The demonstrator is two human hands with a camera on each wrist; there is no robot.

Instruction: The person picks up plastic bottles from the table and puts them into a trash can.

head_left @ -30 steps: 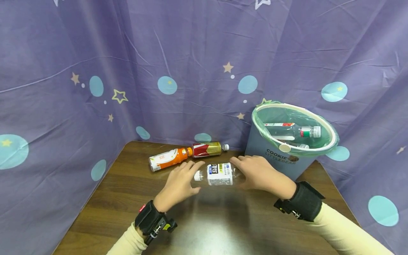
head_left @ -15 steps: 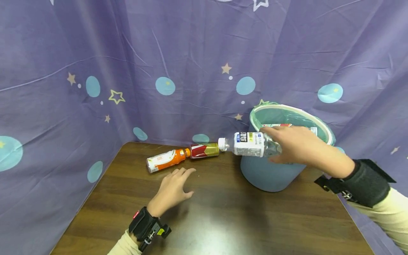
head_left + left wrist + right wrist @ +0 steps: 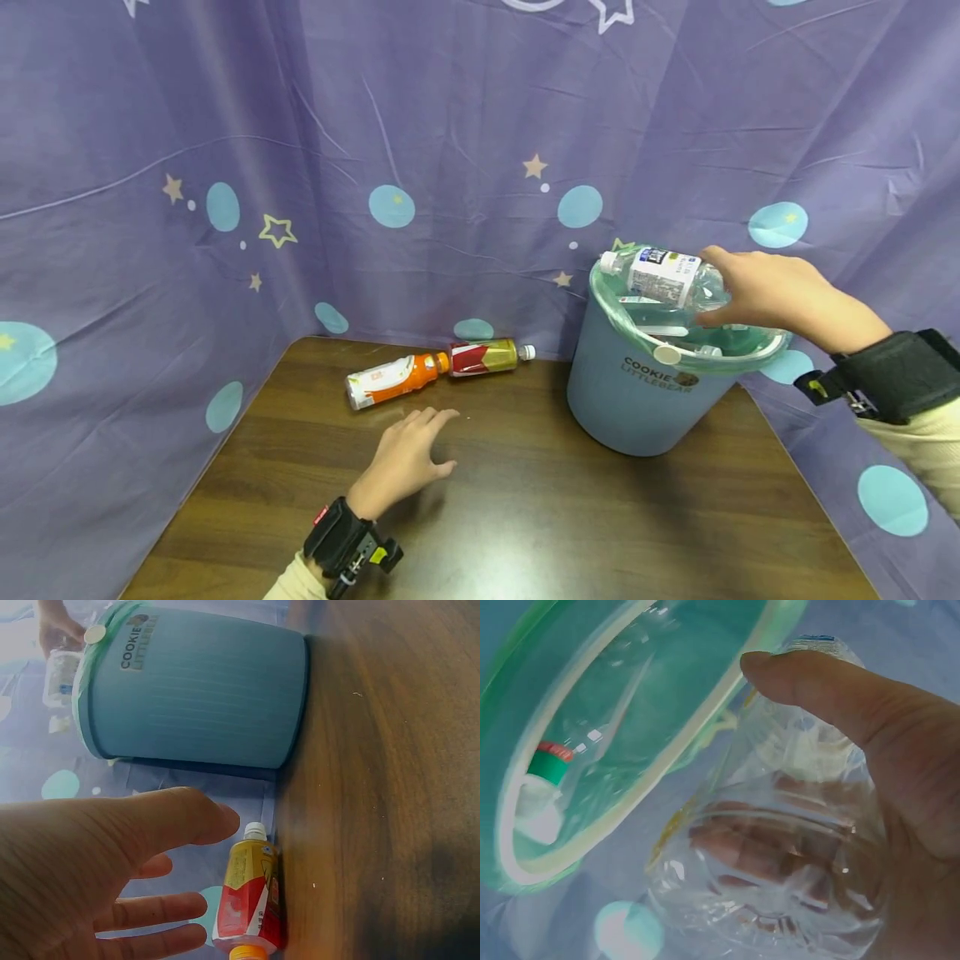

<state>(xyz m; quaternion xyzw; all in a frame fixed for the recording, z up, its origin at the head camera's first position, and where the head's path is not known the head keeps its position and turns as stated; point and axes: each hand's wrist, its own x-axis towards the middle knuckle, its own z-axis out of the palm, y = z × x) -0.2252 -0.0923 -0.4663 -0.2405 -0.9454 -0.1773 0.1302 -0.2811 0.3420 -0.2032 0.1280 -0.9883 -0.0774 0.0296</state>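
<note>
Clear bottle [image 3: 662, 279], base end in the grip of the right hand [image 3: 772, 292], held sideways at the mouth of the bin [image 3: 626, 408] (looks empty, so one hand likely suffices); left hand [image 3: 402, 460] idle above the desk [image 3: 570, 508], fingers loosely apart, holding nothing.

The clear plastic bottle [image 3: 669, 278] has a white cap [image 3: 608, 262] and a white label [image 3: 662, 275] with blue and black bits. The orange drink bottle [image 3: 396, 380] has a white patch — the red and gold bottle [image 3: 487, 357] has a white cap. The trash bin [image 3: 630, 404] is dull blue with dark letters, and its bag [image 3: 612, 308] is see-through green. The curtain [image 3: 450, 117] is purple — blue ovals, tan stars, white dots. The table [image 3: 540, 500] is streaky brown.
</note>
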